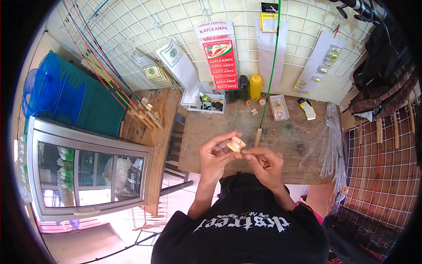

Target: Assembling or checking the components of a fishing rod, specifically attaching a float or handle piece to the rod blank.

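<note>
My left hand [213,150] is closed around a small pale wooden spool [236,144], with thumb and fingers gripping its rims. Close to the spool's right side, my right hand [266,163] has thumb and forefinger pinched together. Whatever lies in that pinch is too thin or small to make out. Just beyond my hands a green fishing rod [272,66] with a wooden handle [258,137] stands slanted, its butt toward me, over the wooden table [215,127]. More small wooden spools [262,102] rest farther back on the tabletop.
Along the table's back are a white bin of small bottles [213,110], a yellow squeeze bottle [256,88], dark jars [243,88] and a clear box [279,108]. Clear plastic sleeves [330,147] hang over the right edge. A glass cabinet [92,169] stands left; a wire grid [176,20] lines the wall.
</note>
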Available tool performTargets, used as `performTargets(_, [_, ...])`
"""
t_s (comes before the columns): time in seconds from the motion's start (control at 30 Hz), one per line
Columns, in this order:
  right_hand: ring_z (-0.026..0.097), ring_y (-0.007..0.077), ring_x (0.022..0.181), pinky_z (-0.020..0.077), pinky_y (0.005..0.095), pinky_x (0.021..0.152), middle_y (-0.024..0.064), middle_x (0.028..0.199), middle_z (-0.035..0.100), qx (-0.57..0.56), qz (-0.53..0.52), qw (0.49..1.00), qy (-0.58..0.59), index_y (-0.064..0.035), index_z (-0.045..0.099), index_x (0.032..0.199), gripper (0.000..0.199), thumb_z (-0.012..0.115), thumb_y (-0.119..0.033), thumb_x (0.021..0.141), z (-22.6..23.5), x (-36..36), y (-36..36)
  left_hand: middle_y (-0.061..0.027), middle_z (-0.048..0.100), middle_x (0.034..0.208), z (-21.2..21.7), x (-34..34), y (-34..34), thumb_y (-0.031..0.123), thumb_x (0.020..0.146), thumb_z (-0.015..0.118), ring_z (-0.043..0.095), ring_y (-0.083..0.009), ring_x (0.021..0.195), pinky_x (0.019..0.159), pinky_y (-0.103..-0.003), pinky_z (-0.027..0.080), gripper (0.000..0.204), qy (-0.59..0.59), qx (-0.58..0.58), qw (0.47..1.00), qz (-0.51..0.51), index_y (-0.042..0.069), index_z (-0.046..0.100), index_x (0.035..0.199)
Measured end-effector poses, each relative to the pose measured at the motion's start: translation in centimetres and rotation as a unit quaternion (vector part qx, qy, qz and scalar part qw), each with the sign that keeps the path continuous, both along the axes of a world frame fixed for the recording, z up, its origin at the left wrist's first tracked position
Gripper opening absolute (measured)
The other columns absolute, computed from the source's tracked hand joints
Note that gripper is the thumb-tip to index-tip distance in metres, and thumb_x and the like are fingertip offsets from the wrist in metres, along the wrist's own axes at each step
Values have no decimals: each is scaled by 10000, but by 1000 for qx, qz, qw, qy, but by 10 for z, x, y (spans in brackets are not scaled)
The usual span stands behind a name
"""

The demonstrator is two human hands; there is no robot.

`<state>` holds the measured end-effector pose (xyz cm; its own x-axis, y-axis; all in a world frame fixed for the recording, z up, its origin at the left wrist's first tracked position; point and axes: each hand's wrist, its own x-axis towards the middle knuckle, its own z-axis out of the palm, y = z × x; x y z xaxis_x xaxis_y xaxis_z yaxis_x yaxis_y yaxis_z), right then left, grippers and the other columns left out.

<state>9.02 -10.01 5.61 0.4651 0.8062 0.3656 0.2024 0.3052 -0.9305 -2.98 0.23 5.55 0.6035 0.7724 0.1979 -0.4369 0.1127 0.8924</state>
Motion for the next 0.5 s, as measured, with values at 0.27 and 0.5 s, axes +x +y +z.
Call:
performTargets(0.27, [282, -19, 436, 182, 207, 403, -70, 490, 360, -12, -12, 997, 80, -16, 584, 913, 77, 624, -16, 847, -14, -4, 5, -228, 563, 1190, 5, 2, -2, -115, 714, 692, 604, -216, 1023, 881, -329, 502, 461, -9, -26, 999, -29, -45, 555, 1149])
performTargets(0.5, [355, -1, 499, 231, 216, 437, -29, 573, 458, -73, 109, 977, 171, -15, 518, 854, 82, 563, -64, 901, -24, 15, 6, -212, 514, 1264, 8, 7, -2, -84, 792, 639, 561, -211, 1095, 922, -319, 469, 386, 23, 6, 998, -50, -48, 541, 1164])
